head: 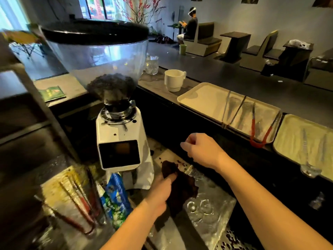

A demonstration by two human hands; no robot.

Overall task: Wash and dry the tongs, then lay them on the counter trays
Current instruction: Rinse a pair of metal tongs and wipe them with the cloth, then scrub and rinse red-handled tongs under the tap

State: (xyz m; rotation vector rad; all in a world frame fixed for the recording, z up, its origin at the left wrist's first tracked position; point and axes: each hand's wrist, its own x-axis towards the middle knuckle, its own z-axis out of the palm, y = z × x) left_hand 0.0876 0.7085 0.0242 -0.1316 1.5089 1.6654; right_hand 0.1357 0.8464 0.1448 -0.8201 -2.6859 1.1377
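Observation:
My left hand (161,191) grips a dark brown cloth (183,188) over the wet metal drainboard (216,201). My right hand (200,150) hovers above it with fingers curled, and nothing shows in it. On the raised counter a cream tray (201,96) holds steel tongs (232,110) and red-handled tongs (259,130), whose looped end hangs over the tray's near edge. A second cream tray (292,127) to its right holds another pair of steel tongs (306,159). At lower left, several red-handled tongs (79,201) lie on a yellowish tray (54,188).
A white coffee grinder (119,141) with a large bean hopper stands just left of my hands. A blue packet (117,197) leans at its base. A white cup (173,80) and a glass pitcher (151,64) stand on the counter. A person sits far back.

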